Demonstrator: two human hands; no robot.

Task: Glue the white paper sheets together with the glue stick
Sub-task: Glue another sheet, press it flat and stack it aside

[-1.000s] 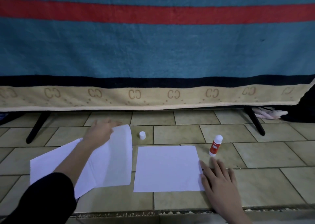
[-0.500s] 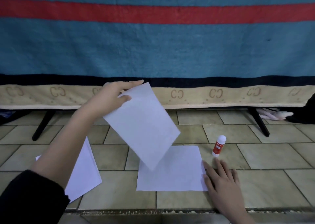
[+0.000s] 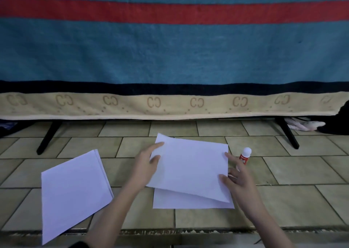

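The person is laying one white paper sheet onto another on the tiled floor point(image 3: 283, 200). The top sheet point(image 3: 190, 168) lies askew over the bottom sheet point(image 3: 188, 202): it is turned slightly, so its long axis runs roughly left to right but dips toward the right, and its near edge slants across the bottom sheet, which sits square to the floor tiles and shows only as a strip along the near side. The corners do not match yet.

The left hand point(image 3: 146, 162) holds the top sheet at its left edge, the thumb on top of the paper and a forefinger stretched along the far left corner; the fingers pinch the sheet's edge. The right hand point(image 3: 239, 179) rests at the sheet's right edge with fingers spread and fairly straight, one fingertip on the far right corner, pressing rather than gripping as far as can be seen.

The glue stick point(image 3: 245, 155) stands upright just beyond the right hand, its white cap on top, near the top sheet's far right corner but apart from it. Its long axis is vertical.

A separate stack of white sheets point(image 3: 75, 193) lies to the left, turned diagonally, well apart from the pair.

By my judgement, the joining is in hand but unfinished: the sheets need squaring and pressing flat. Whether glue is on the bottom sheet cannot be told.
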